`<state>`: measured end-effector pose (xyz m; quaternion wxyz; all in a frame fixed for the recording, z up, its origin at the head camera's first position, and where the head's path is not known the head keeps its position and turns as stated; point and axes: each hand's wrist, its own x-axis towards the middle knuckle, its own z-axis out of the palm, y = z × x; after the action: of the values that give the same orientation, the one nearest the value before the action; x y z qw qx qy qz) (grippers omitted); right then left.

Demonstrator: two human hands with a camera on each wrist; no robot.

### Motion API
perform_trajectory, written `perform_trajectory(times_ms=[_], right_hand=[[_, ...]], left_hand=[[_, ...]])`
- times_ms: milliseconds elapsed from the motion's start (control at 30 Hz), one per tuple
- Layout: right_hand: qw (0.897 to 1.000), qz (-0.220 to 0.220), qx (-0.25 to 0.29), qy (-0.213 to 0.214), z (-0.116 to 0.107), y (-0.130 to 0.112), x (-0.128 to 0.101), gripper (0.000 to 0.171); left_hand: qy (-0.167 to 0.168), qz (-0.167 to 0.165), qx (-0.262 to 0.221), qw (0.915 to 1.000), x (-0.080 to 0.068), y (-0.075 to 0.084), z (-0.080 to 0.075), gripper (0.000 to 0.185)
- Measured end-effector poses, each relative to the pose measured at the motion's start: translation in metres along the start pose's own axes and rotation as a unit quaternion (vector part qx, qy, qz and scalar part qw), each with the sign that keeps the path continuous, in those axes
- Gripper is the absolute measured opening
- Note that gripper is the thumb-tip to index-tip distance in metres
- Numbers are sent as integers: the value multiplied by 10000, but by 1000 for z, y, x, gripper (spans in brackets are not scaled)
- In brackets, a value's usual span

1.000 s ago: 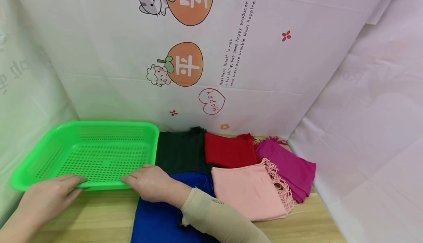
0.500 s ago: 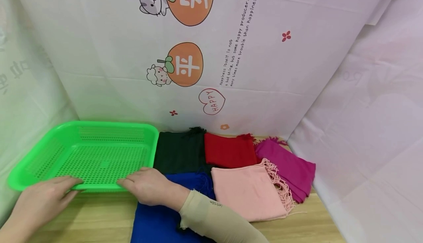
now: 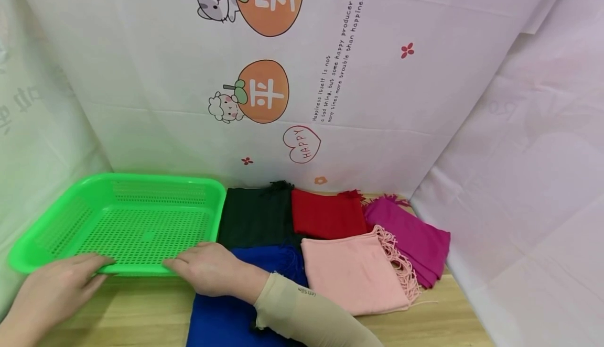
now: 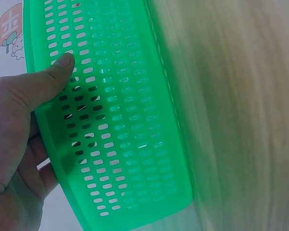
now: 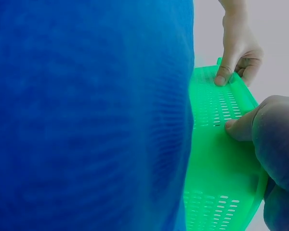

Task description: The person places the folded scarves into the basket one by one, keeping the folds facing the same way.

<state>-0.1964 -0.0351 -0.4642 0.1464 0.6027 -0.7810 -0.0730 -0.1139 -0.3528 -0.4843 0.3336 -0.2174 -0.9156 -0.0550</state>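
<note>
The head view is bright and sharp, with soft, even light and only weak shadows under the tray (image 3: 118, 221). In the left wrist view the wood beside the tray (image 4: 115, 120) is smeared by motion blur. In the right wrist view the blue cloth (image 5: 86, 110) is very near and out of focus.

A blue cloth (image 3: 222, 315) lies on the wooden surface (image 3: 141, 310), filling most of the right wrist view. Behind it sits a folded dark green cloth (image 3: 257, 216), with a red cloth (image 3: 325, 215) just beside that and a magenta fringed cloth (image 3: 415, 242) at the far end. A pale pink fringed cloth (image 3: 354, 273) lies in front of the red one, touching the blue cloth's edge. A white backdrop (image 3: 377, 100) printed with orange fruit, a cat, a sheep and a "HAPPY" heart hangs behind and along both sides
</note>
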Motion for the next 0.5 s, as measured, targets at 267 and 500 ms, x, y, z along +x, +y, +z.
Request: perform_trajectory(times_ms=[267,500], right_hand=[[9999,-36,124,-66,0,-1,-1,44],[9997,-100,239,4,1,-2,-2,44]], left_hand=[[-97,-42,-39,9999,-2,-1,-1,97],[-120,-81,-69,9999,-4,-2,-2,92]])
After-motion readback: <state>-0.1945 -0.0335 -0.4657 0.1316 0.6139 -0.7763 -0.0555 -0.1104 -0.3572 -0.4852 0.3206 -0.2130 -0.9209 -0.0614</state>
